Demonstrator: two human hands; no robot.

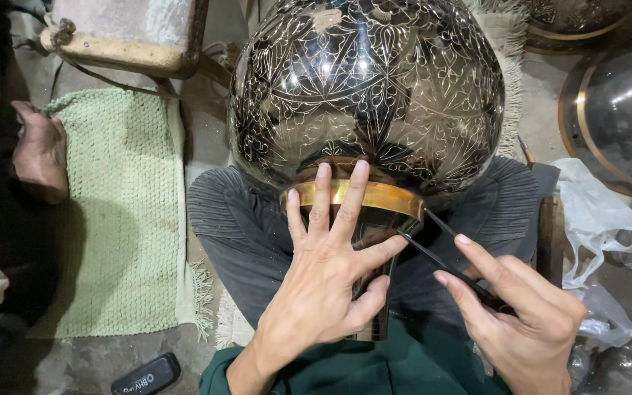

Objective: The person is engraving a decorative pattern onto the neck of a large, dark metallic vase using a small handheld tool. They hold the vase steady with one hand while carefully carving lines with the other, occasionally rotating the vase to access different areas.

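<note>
A large round black metal vase (366, 88), engraved all over with fine silver leaf and flower lines, lies across my lap with its neck toward me. A brass band (385, 196) rings the neck. My left hand (327, 274) lies flat on the neck, fingers spread, fingertips reaching over the brass band. My right hand (521, 314) grips a thin black pair of dividers (440, 252) whose two points touch the neck just under the band.
A pale green woven mat (122, 212) covers the floor at left, with a bare foot (40, 153) on its edge. Another dark vessel (616, 110) and crumpled plastic bags (597, 227) are at right. A small black device (145, 374) lies near the bottom.
</note>
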